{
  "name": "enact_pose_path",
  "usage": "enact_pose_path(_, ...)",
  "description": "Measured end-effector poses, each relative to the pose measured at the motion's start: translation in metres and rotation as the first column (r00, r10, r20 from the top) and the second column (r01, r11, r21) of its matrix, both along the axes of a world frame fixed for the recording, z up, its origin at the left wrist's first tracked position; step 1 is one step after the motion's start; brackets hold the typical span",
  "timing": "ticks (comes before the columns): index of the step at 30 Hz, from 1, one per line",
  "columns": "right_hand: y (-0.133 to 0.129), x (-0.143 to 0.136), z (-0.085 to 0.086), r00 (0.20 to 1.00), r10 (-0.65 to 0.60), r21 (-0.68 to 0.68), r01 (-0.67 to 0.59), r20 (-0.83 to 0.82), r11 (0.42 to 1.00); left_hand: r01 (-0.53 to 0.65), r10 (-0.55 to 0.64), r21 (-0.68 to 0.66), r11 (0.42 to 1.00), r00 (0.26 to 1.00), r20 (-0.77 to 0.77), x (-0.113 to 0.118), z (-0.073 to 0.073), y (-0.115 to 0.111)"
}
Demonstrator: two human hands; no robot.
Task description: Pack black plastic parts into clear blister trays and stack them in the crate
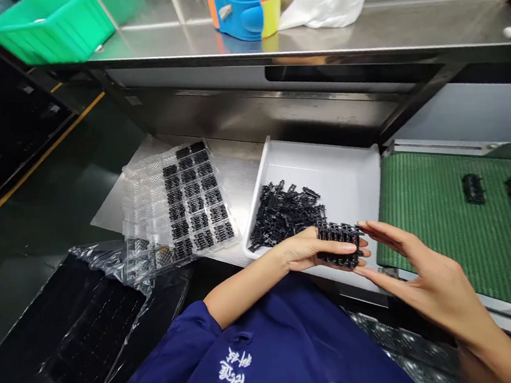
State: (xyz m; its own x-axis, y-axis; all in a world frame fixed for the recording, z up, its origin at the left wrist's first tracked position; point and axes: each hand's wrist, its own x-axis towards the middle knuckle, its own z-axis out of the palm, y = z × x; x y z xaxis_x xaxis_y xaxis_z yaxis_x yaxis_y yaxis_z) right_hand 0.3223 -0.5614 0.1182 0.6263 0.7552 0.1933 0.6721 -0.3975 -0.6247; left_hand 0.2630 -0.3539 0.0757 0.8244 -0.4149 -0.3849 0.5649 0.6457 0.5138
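Row of black plastic clips (339,245): gripped in left hand (309,249), fingers curled around its near end, held over front edge of white tray (348,176). Right hand (420,281): fingers spread, fingertips touching the row's far end. Tray: holds loose clip pile (282,213). Clear blister sheet (184,204): left of tray, partly filled. Green conveyor belt (429,217): right, bearing single clips.

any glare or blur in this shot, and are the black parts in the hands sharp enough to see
Head view: glare streaks the steel shelf and clear blister tray; edges bend slightly; the black parts between left hand and right hand are sharp, fine detail lost in darkness.
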Motion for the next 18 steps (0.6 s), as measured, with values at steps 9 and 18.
enact_pose_path(9,0.125,-0.005,-0.067,0.523,0.083,0.232,0.226,-0.848,0.946,-0.51,0.336,0.4,0.761,0.838,0.43,-0.059,-0.001,0.078)
enact_pose_path(18,0.271,-0.051,-0.097,0.247,0.362,0.274,-0.328,-0.899,0.904,-0.43,0.241,0.851,0.302,0.898,0.369,-0.142,-0.018,0.19)
